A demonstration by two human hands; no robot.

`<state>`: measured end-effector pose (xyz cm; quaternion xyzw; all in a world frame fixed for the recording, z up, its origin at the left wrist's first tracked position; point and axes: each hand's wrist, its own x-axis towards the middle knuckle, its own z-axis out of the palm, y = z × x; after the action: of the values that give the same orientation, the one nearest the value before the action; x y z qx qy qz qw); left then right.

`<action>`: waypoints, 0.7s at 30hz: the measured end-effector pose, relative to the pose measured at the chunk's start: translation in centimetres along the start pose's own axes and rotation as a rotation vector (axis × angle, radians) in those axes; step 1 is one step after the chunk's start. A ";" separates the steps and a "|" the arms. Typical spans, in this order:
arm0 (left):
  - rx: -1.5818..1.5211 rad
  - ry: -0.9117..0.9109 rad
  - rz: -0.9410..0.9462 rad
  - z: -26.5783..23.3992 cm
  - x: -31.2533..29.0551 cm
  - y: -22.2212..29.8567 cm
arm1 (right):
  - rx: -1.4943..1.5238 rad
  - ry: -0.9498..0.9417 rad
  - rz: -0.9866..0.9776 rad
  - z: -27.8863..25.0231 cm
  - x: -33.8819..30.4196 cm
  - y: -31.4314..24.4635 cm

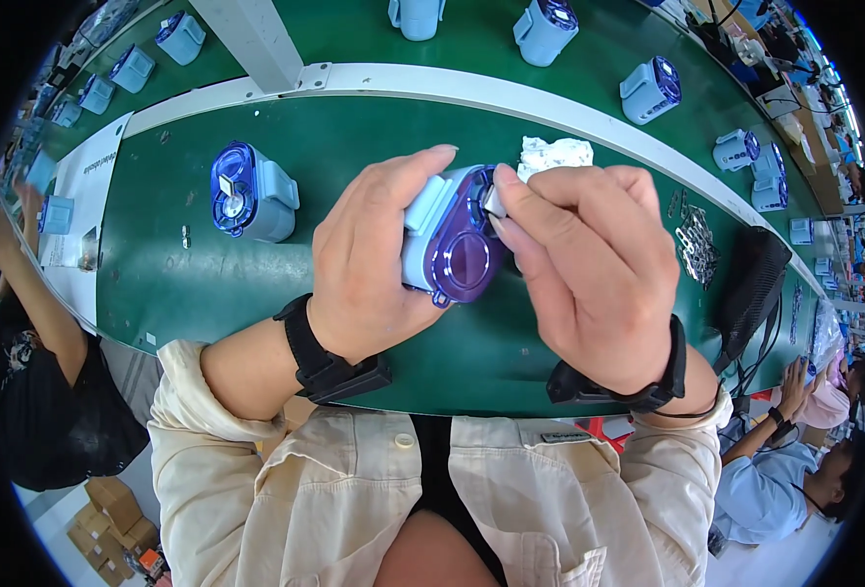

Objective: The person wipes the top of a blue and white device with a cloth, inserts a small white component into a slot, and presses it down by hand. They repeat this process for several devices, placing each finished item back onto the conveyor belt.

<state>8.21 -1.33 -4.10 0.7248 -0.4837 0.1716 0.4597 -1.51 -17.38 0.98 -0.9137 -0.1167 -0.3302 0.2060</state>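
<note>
My left hand (359, 259) is wrapped round a light-blue rounded plastic device (464, 262) with a glossy translucent violet-blue lid. The device is tilted so its lid faces up toward me, and a round dark window shows at its near end. Thumb and forefinger of my right hand (603, 274) pinch a small pale piece (494, 203) against the lid's far end. That piece is mostly covered by the fingers, so its kind cannot be made out. To the left stands a similar device (264, 201), with a small whitish piece sticking up from its blue lid.
Crumpled white material (555, 155) lies beyond my right hand. Further right are a heap of small metal parts (698, 249) and a black mesh bag (753, 279) with cords. A white rail (432, 80) crosses behind, with several more devices beyond it. Other people sit at both sides.
</note>
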 end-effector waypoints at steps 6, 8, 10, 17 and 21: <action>0.012 -0.014 0.062 0.3 0.0 -0.7 | -0.065 -0.070 -0.012 -0.7 0.3 0.1; 0.016 -0.012 0.075 0.4 -0.1 -0.7 | -0.066 -0.056 -0.030 -0.6 0.4 0.3; -0.006 0.011 0.047 0.5 -0.1 -0.6 | -0.066 -0.026 -0.072 -0.5 0.5 0.5; -0.033 0.002 0.006 0.6 -0.2 -0.6 | -0.042 -0.054 -0.066 -0.1 0.2 0.7; -0.039 0.009 0.025 0.4 -0.1 -0.4 | -0.007 -0.045 -0.043 -0.1 0.2 0.5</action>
<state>8.48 -1.59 -4.58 0.7088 -0.4937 0.1713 0.4738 -1.22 -17.85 1.05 -0.9190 -0.1397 -0.3142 0.1931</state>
